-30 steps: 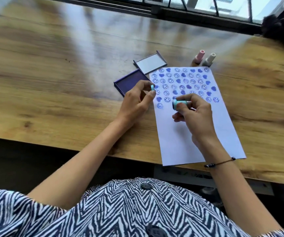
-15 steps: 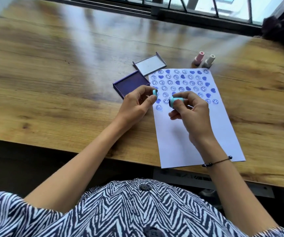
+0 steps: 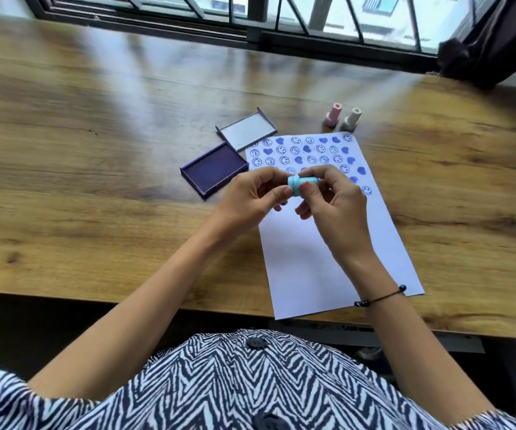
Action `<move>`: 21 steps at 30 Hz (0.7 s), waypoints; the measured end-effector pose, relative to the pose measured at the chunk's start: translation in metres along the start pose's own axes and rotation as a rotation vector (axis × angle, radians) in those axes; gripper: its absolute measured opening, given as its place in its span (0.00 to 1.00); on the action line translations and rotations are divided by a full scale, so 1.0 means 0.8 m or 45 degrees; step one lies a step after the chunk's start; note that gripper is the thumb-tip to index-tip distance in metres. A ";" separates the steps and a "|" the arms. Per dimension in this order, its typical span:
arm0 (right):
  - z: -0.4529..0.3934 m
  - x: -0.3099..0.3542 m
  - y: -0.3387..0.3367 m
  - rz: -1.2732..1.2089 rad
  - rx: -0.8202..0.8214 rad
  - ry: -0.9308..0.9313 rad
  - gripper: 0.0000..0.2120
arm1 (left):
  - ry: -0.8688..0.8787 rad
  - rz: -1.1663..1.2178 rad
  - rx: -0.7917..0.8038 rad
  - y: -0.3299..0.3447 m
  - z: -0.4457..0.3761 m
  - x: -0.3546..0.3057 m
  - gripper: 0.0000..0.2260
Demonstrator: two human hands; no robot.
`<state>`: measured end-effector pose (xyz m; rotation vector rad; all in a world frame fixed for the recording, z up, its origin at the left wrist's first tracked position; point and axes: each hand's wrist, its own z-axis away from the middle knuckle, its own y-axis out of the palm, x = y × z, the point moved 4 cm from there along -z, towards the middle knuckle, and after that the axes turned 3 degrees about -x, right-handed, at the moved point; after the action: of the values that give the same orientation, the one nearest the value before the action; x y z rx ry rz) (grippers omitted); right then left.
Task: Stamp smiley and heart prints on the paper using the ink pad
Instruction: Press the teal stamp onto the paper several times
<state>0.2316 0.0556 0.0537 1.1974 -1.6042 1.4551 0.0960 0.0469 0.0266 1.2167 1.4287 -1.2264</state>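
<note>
A white paper (image 3: 312, 259) lies on the wooden table, its top rows filled with blue smiley and heart prints. The open purple ink pad (image 3: 214, 170) sits just left of the paper's top corner. Above the printed rows my two hands meet around a small teal stamp (image 3: 307, 181) held sideways. My right hand (image 3: 334, 209) pinches the stamp's body. My left hand (image 3: 250, 200) holds the teal cap (image 3: 293, 184) against the stamp's left end. The hands hide some of the lower prints.
The ink pad's lid (image 3: 247, 131) lies open side up behind the pad. A pink stamp (image 3: 332, 115) and a white stamp (image 3: 351, 119) stand upright just beyond the paper's top edge. A window frame runs along the table's far side.
My hands were apart, the left with a small teal cap, the right with the stamp. They have come together, and the cap now sits against the stamp's end.
</note>
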 end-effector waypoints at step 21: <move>-0.058 0.000 -0.028 0.196 -0.286 -0.324 0.03 | -0.212 0.090 0.157 0.031 -0.081 -0.030 0.11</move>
<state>0.2474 0.1015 0.0705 1.1859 -2.0135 1.2091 0.1231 0.1090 0.0552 1.2067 1.1944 -1.3498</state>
